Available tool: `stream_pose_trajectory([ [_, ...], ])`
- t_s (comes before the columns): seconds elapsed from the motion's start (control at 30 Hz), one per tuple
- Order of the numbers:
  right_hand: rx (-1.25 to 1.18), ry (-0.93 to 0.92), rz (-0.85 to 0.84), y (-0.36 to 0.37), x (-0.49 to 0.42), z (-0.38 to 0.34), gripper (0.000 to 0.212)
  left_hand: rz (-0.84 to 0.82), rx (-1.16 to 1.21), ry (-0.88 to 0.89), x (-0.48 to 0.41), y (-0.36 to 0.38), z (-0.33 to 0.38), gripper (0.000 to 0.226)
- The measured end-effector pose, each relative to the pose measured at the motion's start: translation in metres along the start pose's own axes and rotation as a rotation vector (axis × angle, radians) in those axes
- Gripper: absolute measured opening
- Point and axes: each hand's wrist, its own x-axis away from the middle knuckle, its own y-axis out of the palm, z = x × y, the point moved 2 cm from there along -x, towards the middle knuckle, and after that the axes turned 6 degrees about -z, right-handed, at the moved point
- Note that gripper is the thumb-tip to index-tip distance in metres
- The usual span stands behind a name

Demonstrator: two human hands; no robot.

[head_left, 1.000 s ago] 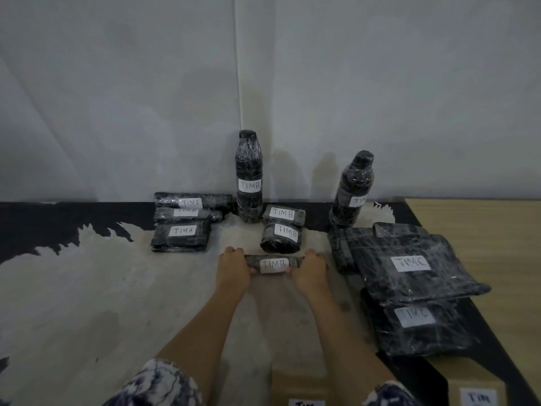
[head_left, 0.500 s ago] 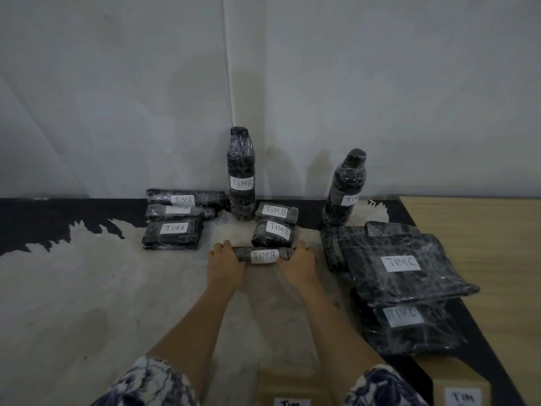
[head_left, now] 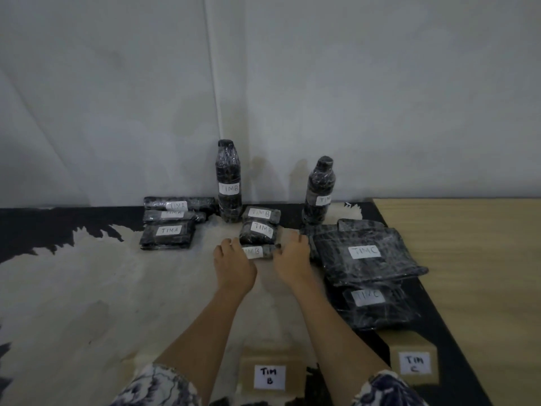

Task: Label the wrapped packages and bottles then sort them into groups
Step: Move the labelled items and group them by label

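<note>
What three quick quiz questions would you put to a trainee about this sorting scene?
1. True or false: the small package held between the left hand and right hand is labelled TIMA.
2. How many packages make up the TIMA group? A two, B three, C five.
3. Fill in: the cardboard box next to the lower TIMC package reads TIM __.
Key: 1 false; 2 B; 3 C.

Grey wall (head_left: 351, 83), worn floor (head_left: 87, 303)
</note>
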Motion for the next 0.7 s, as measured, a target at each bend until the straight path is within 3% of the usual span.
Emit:
stream_pose_trajectory([
  [0.17, -0.054, -0.033, 0.091, -0.041, 0.004, 0.000, 0.052, -0.056, 0.004, 0.099, 0.003, -0.009, 0.037, 0.054],
  [0.37, -0.127, 0.035, 0.204, -0.094, -0.025, 0.019, 0.040, -0.179, 0.254, 0.130, -0.006, -0.019, 0.080, 0.050],
  [0.5, -0.165, 0.065, 0.177, -0.113, -0.067, 0.038, 0.030, -0.219, 0.473, 0.080, -0.028, -0.012, 0.098, 0.044],
  [0.63, -0.147, 0.109, 0.012, -0.123, -0.101, 0.053, 0.019, -0.293, 0.708, -0.014, -0.044, -0.004, 0.131, 0.045],
  [0.7, -0.181, 0.114, -0.054, -0.123, -0.117, 0.058, 0.030, -0.274, 0.789, -0.067, -0.055, 0.003, 0.146, 0.049],
])
